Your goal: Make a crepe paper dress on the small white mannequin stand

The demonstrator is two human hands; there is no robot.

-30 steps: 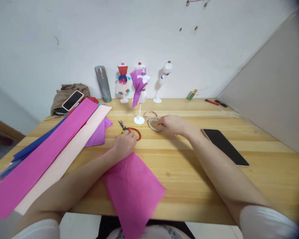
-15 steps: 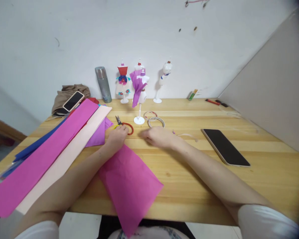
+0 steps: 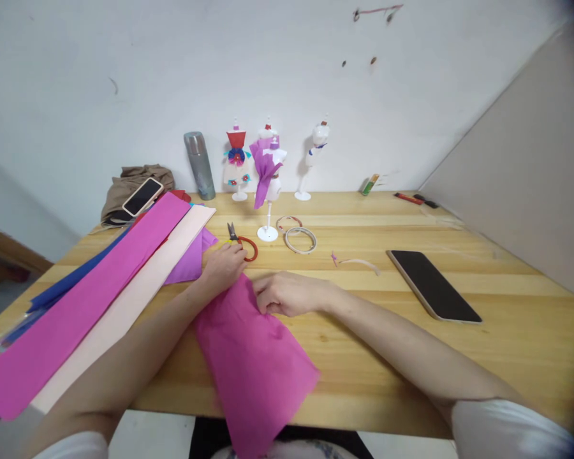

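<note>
A sheet of magenta crepe paper [image 3: 258,370] lies in front of me, its lower end hanging over the table's near edge. My left hand [image 3: 224,266] is closed at the paper's upper end, its fingertips up against the handles of the scissors [image 3: 247,248]. Those scissors have one red and one yellow loop, the yellow partly covered by my fingers. With curled fingers, my right hand [image 3: 287,293] grips the paper's right edge, which puckers there. Beyond the hands stands a small white mannequin [image 3: 275,185] draped with purple paper [image 3: 266,172].
Two tape rolls [image 3: 301,241] lie beside the mannequin's base. Folded magenta [image 3: 100,287] and pale pink paper strips [image 3: 138,293] fill the left. A large phone [image 3: 433,285] lies at right. More mannequins [image 3: 236,159] and a flask [image 3: 199,166] stand along the wall.
My right hand has come down and left from beside the tape rolls and taken hold of the paper's edge. The paper has creased there. The scissors have shifted slightly right.
</note>
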